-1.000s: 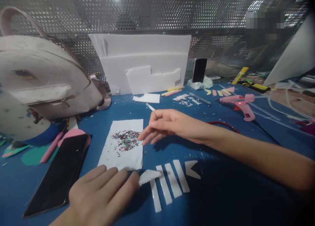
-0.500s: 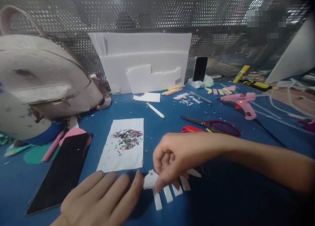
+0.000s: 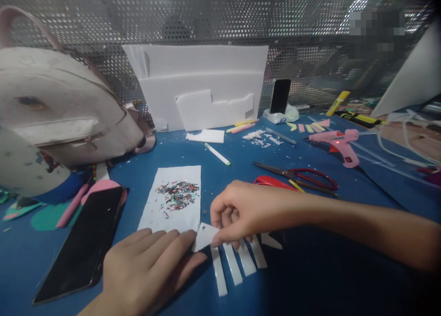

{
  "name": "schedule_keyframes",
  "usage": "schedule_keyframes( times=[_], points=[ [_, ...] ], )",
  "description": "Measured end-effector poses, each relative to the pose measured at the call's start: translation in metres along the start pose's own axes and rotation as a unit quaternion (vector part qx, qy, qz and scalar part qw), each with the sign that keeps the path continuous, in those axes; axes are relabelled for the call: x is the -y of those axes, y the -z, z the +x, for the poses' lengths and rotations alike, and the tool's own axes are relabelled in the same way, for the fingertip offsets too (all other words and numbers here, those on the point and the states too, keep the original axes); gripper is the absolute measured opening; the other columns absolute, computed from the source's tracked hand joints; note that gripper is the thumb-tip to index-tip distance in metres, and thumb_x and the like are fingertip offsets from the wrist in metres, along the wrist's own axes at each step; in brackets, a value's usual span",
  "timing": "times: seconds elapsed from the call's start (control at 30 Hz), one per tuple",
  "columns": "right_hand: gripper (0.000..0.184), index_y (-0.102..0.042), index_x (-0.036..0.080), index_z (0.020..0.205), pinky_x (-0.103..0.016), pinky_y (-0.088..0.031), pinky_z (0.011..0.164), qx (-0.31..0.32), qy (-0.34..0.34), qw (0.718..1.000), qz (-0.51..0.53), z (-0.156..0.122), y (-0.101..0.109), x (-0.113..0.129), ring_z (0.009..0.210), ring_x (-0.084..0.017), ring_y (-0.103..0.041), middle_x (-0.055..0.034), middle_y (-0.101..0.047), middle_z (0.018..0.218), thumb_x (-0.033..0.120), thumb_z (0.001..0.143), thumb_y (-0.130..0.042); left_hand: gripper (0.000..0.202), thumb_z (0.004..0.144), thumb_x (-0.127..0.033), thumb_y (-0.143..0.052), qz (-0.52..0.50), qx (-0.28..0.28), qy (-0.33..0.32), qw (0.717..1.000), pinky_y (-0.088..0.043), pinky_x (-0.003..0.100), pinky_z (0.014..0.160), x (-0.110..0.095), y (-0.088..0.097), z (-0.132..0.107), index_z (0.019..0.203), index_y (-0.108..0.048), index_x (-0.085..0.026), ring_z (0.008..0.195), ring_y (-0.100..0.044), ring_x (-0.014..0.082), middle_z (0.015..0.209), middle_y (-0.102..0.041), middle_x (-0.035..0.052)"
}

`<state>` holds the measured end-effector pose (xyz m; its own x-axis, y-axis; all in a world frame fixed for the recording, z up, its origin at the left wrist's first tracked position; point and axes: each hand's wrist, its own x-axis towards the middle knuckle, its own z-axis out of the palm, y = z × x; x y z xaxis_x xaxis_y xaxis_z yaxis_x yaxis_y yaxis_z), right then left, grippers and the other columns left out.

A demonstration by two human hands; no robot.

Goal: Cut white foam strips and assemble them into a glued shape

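The right hand (image 3: 237, 210) has a narrow grip, thumb and forefinger pinching a white foam piece (image 3: 205, 235) by its right edge, low over the blue bench (image 3: 220, 178). The left hand (image 3: 148, 265) lies flat, grip wide and holding nothing, fingertips touching the piece's left edge. White strips (image 3: 236, 265) lie in a row just under the right grip. A paper sheet (image 3: 165, 219) with glitter scraps sits just beyond the left grip, a dark phone (image 3: 82, 242) to its left, and red scissors (image 3: 299, 176) lie beyond the right wrist
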<state>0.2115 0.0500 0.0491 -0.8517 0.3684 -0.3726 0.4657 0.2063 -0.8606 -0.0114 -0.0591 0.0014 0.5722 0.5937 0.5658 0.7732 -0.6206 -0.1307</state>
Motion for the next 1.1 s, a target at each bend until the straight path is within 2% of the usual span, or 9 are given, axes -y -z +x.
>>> schedule_keyframes(
  times=[0.07, 0.13, 0.23, 0.33, 0.4, 0.57, 0.77, 0.97, 1.1],
  points=[
    [0.030, -0.061, 0.017, 0.076, -0.020, -0.044, 0.052, -0.019, 0.021, 0.999, -0.019, 0.001, -0.001, 0.000, 0.055, -0.010, -0.060, 0.0003, -0.068, 0.062, 0.044, 0.078, -0.074, 0.010, 0.094, -0.032, -0.056, -0.081, 0.014, 0.072, 0.994, -0.036, 0.026, 0.047, -0.001, -0.003, 0.000, 0.093, -0.058, -0.022, 0.043, -0.054, 0.0115, 0.061, -0.064, -0.0062],
    [0.027, -0.061, 0.017, 0.076, -0.020, -0.043, 0.052, -0.034, 0.042, 0.998, -0.043, 0.002, -0.002, 0.001, 0.055, -0.009, -0.059, 0.0012, -0.067, 0.062, 0.042, 0.080, -0.072, 0.010, 0.096, -0.031, -0.053, -0.184, 0.046, 0.171, 0.967, -0.038, 0.022, 0.048, -0.003, -0.005, -0.001, 0.092, -0.059, -0.024, 0.047, -0.056, 0.0107, 0.062, -0.064, -0.0062],
    [0.023, -0.063, 0.018, 0.078, -0.021, -0.037, 0.052, -0.051, 0.044, 0.988, -0.140, 0.003, 0.000, 0.005, 0.058, -0.009, -0.058, 0.0025, -0.065, 0.064, 0.040, 0.082, -0.070, 0.019, 0.095, -0.038, -0.052, -0.305, 0.073, 0.318, 0.895, -0.036, 0.020, 0.048, -0.006, -0.006, -0.001, 0.085, -0.059, -0.023, 0.051, -0.054, 0.0102, 0.065, -0.061, -0.0047],
    [0.021, -0.066, 0.020, 0.079, -0.025, -0.030, 0.052, -0.031, 0.025, 0.964, -0.264, 0.004, -0.002, 0.008, 0.063, -0.011, -0.056, 0.0026, -0.067, 0.070, 0.040, 0.083, -0.069, 0.028, 0.091, -0.046, -0.054, -0.365, 0.040, 0.432, 0.824, -0.029, 0.021, 0.048, -0.011, -0.004, 0.005, 0.077, -0.056, -0.022, 0.050, -0.040, 0.0096, 0.057, -0.046, -0.0064],
    [0.018, -0.067, 0.021, 0.079, -0.027, -0.029, 0.055, -0.016, 0.016, 0.948, -0.318, 0.005, -0.005, 0.007, 0.072, -0.013, -0.058, 0.0016, -0.069, 0.079, 0.039, 0.083, -0.068, 0.030, 0.089, -0.047, -0.056, -0.383, 0.016, 0.474, 0.793, -0.026, 0.021, 0.049, -0.015, -0.002, 0.011, 0.074, -0.054, -0.021, 0.050, -0.035, 0.0094, 0.055, -0.038, -0.0074],
    [0.010, -0.068, 0.021, 0.086, -0.028, -0.028, 0.058, -0.031, 0.027, 0.922, -0.385, 0.008, -0.018, 0.003, 0.091, -0.019, -0.060, -0.0015, -0.069, 0.092, 0.031, 0.084, -0.065, 0.030, 0.088, -0.046, -0.056, -0.389, 0.007, 0.493, 0.778, -0.024, 0.021, 0.050, -0.018, -0.001, 0.013, 0.072, -0.053, -0.021, 0.051, -0.033, 0.0093, 0.055, -0.038, -0.0076],
    [0.007, -0.066, 0.020, 0.079, -0.027, -0.029, 0.057, -0.023, 0.029, 0.931, -0.364, 0.007, -0.021, 0.004, 0.080, -0.016, -0.059, 0.0008, -0.068, 0.086, 0.024, 0.081, -0.061, 0.029, 0.091, -0.045, -0.055, -0.398, 0.025, 0.441, 0.804, -0.024, 0.020, 0.047, -0.009, -0.008, 0.006, 0.074, -0.054, -0.022, 0.048, -0.036, 0.0087, 0.054, -0.040, -0.0079],
    [0.010, -0.063, 0.020, 0.077, -0.023, -0.032, 0.053, -0.118, 0.061, 0.949, -0.285, -0.006, 0.004, 0.011, 0.061, -0.008, -0.055, 0.0056, -0.065, 0.069, 0.011, 0.076, -0.058, 0.029, 0.095, -0.042, -0.053, -0.415, 0.011, 0.408, 0.813, -0.029, 0.018, 0.046, -0.006, -0.016, -0.003, 0.074, -0.053, -0.022, 0.047, -0.040, 0.0080, 0.054, -0.043, -0.0077],
    [0.006, -0.060, 0.017, 0.082, -0.019, -0.039, 0.058, -0.174, 0.157, 0.962, -0.139, -0.010, 0.010, 0.015, 0.070, -0.008, -0.059, 0.0026, -0.067, 0.078, 0.011, 0.082, -0.059, 0.031, 0.095, -0.043, -0.052, -0.424, 0.022, 0.410, 0.807, -0.030, 0.018, 0.047, -0.008, -0.017, -0.008, 0.073, -0.051, -0.021, 0.050, -0.039, 0.0085, 0.057, -0.043, -0.0066]
  ],
)
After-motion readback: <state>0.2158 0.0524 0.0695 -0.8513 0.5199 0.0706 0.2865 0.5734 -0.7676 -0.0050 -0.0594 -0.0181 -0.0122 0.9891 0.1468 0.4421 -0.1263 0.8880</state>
